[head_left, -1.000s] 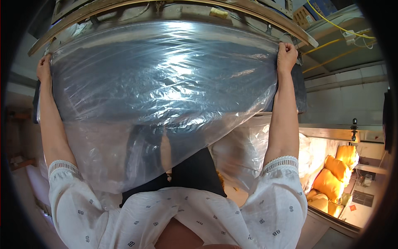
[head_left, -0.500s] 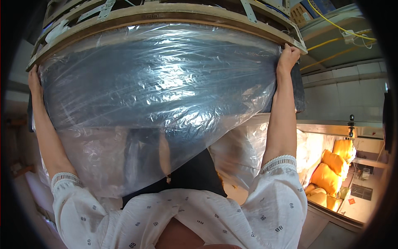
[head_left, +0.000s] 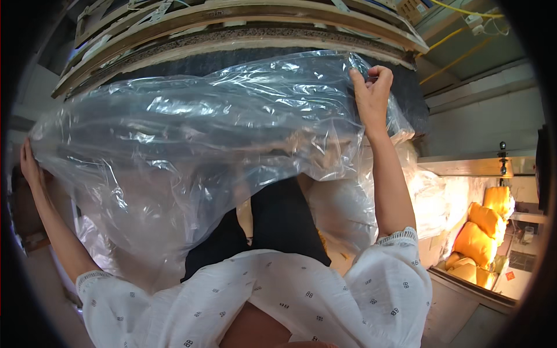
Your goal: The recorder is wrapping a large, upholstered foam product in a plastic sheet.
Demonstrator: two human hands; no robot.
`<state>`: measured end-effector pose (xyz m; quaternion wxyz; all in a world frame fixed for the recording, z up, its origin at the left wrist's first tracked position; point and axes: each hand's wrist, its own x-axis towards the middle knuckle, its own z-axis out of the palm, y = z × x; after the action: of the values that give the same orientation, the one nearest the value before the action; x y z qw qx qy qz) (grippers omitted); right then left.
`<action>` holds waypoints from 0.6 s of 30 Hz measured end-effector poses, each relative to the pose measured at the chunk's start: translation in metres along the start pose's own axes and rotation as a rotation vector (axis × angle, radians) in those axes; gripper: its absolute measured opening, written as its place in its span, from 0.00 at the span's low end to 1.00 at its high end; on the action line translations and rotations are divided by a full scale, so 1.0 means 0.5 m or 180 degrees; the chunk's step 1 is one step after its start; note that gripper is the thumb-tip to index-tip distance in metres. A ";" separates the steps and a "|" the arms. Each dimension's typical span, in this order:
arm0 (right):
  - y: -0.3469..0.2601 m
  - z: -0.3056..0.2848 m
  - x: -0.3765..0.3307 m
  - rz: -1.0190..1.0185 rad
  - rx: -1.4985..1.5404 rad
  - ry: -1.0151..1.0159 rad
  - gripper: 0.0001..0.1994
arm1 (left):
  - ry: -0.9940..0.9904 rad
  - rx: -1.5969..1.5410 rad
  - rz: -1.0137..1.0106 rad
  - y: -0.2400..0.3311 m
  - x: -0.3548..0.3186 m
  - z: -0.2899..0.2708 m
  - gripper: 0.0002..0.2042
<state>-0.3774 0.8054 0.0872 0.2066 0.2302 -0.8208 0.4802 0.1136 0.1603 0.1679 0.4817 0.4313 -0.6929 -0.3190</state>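
Note:
A large clear plastic sheet (head_left: 191,110) stretches between my two hands in loose, shiny folds. Out at the far left, my left hand (head_left: 30,162) is closed on the sheet's left corner. My right hand (head_left: 371,95), raised at the upper right, has its fingers curled with the sheet's upper edge at the thumb. Behind the plastic stands a wooden-framed piece (head_left: 232,17) with slats and dark grey fabric (head_left: 400,75) on its near side. The sheet's top edge hangs below the wooden rail, and its lower part drapes over my legs.
More clear plastic (head_left: 342,203) lies low beside my legs. Orange stuffed bundles (head_left: 476,240) are piled at the right under bright light. Yellow cables (head_left: 447,43) and a white socket block (head_left: 476,23) hang along the wall at the upper right.
Both hands have come away from the wooden rail. My left hand moved down and outward, my right hand inward and slightly down. The sheet dropped with them, baring the rail's underside and dark fabric.

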 end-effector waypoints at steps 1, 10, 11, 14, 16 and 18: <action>-0.001 -0.009 -0.013 0.0002 -0.0252 -0.0086 0.15 | 0.0092 -0.0212 0.0148 -0.021 0.005 -0.069 0.21; 0.004 -0.037 -0.028 -0.0581 -0.1270 -0.0661 0.19 | -0.0241 0.0465 -0.0644 -0.129 -0.219 -0.267 0.15; 0.000 -0.025 -0.022 -0.0724 -0.1266 -0.0575 0.19 | -0.0379 0.0500 -0.1056 -0.155 -0.211 -0.304 0.15; -0.011 0.007 -0.019 -0.1033 -0.1174 -0.0612 0.17 | -0.0688 0.2546 -0.0245 -0.161 -0.201 -0.319 0.18; -0.001 -0.017 -0.033 -0.0962 -0.1230 -0.0681 0.14 | -0.0530 0.3525 0.1398 -0.078 -0.228 -0.117 0.18; -0.035 -0.028 -0.054 -0.0798 -0.0460 -0.0779 0.10 | -0.0853 0.3072 0.1247 0.033 -0.228 -0.027 0.17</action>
<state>-0.3439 0.8149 0.0905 0.1794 0.3719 -0.8371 0.3588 0.1400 0.2703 0.1416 0.1866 0.4219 -0.8837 0.0794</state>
